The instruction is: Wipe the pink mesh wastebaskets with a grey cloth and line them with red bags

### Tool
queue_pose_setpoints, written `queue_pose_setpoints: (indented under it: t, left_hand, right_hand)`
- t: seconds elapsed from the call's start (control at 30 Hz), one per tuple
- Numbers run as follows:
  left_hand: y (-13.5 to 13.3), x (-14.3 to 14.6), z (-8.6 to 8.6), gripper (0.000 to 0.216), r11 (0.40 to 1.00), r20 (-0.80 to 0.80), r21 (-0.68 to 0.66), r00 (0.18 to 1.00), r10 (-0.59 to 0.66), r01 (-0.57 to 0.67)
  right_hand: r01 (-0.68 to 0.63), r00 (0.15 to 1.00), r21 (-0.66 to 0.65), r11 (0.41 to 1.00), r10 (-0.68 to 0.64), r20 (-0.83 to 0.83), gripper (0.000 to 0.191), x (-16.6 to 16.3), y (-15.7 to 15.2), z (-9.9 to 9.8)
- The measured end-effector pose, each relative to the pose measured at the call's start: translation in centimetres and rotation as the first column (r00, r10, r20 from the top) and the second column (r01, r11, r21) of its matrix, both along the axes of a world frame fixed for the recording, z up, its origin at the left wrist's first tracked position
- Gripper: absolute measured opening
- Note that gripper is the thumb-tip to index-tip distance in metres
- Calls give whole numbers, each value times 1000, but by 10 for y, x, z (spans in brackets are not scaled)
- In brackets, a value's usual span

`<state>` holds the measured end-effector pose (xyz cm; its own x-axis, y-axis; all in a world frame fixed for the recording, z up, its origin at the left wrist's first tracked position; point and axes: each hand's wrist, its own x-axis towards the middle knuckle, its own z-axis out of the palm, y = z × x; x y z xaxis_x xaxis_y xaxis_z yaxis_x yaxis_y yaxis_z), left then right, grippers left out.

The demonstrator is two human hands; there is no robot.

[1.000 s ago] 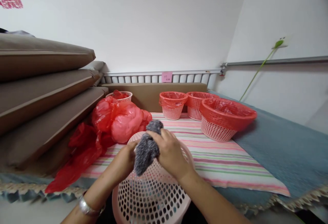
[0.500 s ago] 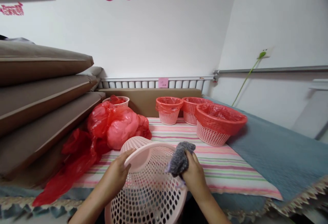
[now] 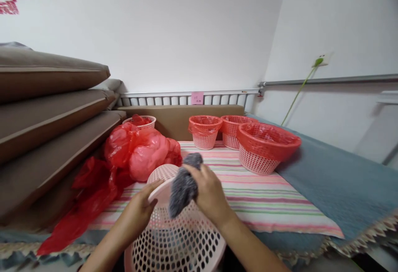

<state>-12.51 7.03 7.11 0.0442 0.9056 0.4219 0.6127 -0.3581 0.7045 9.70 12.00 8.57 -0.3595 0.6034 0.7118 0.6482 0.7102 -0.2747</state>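
Observation:
A pink plastic basket (image 3: pixel 174 245) with a mesh of holes lies tilted at the front, its open mouth towards me. My left hand (image 3: pixel 139 207) grips the basket's rim at its upper left, thumb on the inner side. In my right hand (image 3: pixel 211 193) is a fuzzy grey cloth (image 3: pixel 184 191), bunched up and held over the upper rim, which it partly hides. Behind the basket lies a heap of red plastic bags (image 3: pixel 149 151), one trailing down to the front edge.
Three baskets lined with red bags, the nearest being this large one (image 3: pixel 259 160), stand at the right back. Another basket (image 3: pixel 152 122) with red plastic is at the left back. Brown cushions (image 3: pixel 62 135) are stacked at left. A striped cloth (image 3: pixel 280 205) covers the surface.
My right hand has moved left with the grey cloth, from the basket's right rim to its upper rim near my left hand. The left hand keeps its grip.

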Motion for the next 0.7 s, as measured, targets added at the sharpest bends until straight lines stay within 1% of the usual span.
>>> queue_pose_setpoints:
  t: [0.07, 0.1, 0.2, 0.27, 0.33, 0.4, 0.5, 0.57, 0.63, 0.67, 0.7]
  left_hand:
    - [0, -9, -2, 41, 999, 37, -40, 999, 29, -28]
    - [-1, -12, -4, 42, 998, 56, -47, 998, 41, -39]
    - [-1, -15, -10, 42, 999, 74, -20, 996, 39, -38]
    - [-1, -14, -14, 43, 999, 65, -15, 997, 35, -34]
    - [-1, -13, -18, 43, 999, 64, -23, 997, 39, -38]
    - [-1, -12, -20, 42, 998, 58, -34, 997, 56, -54]
    - [-4, -10, -18, 42, 995, 33, -53, 996, 86, -84]
    - [-11, -11, -15, 46, 995, 19, -71, 998, 66, -65]
    - [-23, -18, -16, 53, 995, 47, -103, 999, 15, -10]
    - [-30, -24, -21, 57, 992, 78, -126, 997, -4, 13]
    - [-38, -34, -29, 56, 989, 124, -146, 992, 13, 5]
  right_hand:
    - [86, 983, -90, 992, -99, -151, 55, 21, 16, -21]
    - [116, 970, -125, 985, -139, -200, 53, 29, 22, -31]
    - [166, 946, -179, 970, -207, -248, 49, 45, 28, -59]
    - [181, 940, -180, 967, -224, -258, 47, 48, 27, -70]
    - [193, 933, -163, 968, -232, -276, 46, 48, 25, -75]
    - [188, 928, -153, 970, -227, -297, 46, 46, 23, -76]
    - [163, 919, -163, 973, -210, -335, 47, 43, 21, -75]
    - [155, 905, -171, 973, -209, -371, 47, 44, 21, -77]
    - [158, 883, -187, 970, -223, -413, 46, 50, 24, -80]
    - [162, 867, -209, 964, -240, -436, 46, 55, 26, -81]
    - [168, 848, -240, 956, -265, -459, 47, 62, 28, -82]
